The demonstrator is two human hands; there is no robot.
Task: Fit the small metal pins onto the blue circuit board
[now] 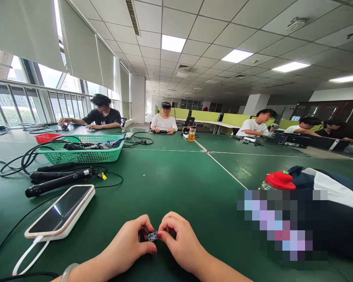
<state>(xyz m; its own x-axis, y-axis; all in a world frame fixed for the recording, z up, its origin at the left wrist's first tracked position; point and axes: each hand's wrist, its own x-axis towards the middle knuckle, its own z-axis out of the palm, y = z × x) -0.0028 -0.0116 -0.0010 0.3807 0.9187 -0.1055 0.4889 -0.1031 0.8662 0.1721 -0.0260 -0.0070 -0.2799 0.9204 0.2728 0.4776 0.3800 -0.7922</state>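
Between my two hands, just above the green table, is a small flat piece, dark with pale grey-blue markings like a little circuit board. Its exact kind is too small to tell. My left hand curls around its left side, with thumb and fingers closed on it. From the right, my right hand pinches its other end between thumb and index finger. Parts of the piece are hidden by my fingertips.
Left stand a phone on a white cable, black rod-like tools, and a green basket of gear. A red-lidded bottle and dark cloth lie right. An amber jar stands farther back; several people sit around.
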